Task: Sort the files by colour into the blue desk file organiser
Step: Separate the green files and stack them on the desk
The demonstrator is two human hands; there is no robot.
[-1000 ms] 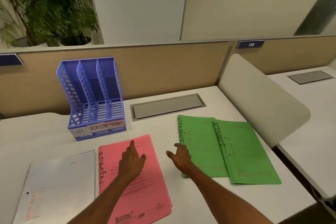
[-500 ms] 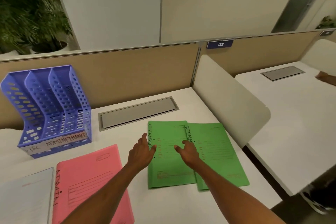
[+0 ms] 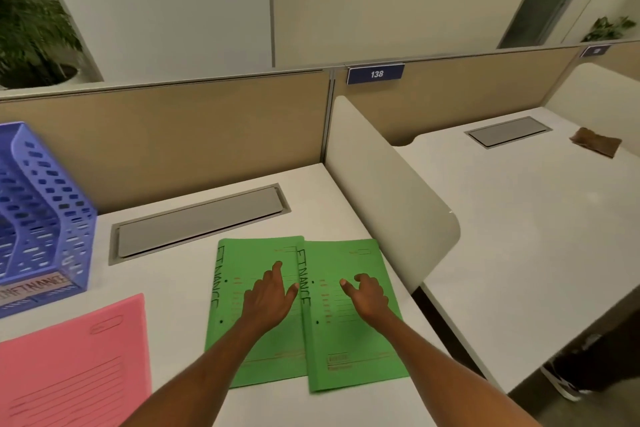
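Green files [image 3: 256,250], two overlapping, lie under both hands, the left hand [image 3: 268,298] flat with straight fingers and the right hand [image 3: 367,295] loosely curled, pinching nothing; dragged towards the blue organiser [image 3: 45,218], well left of both hands, they could skid apart.

Our tabletop [image 3: 180,291] bears two overlapping green files [image 3: 349,350] under our left grip [image 3: 268,302] and right grip [image 3: 367,295], a pink file [image 3: 76,364] leftward, and the blue organiser [image 3: 38,218] farther left.

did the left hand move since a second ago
Yes. The left hand went right, off the pink file, and now rests flat on the left green file.
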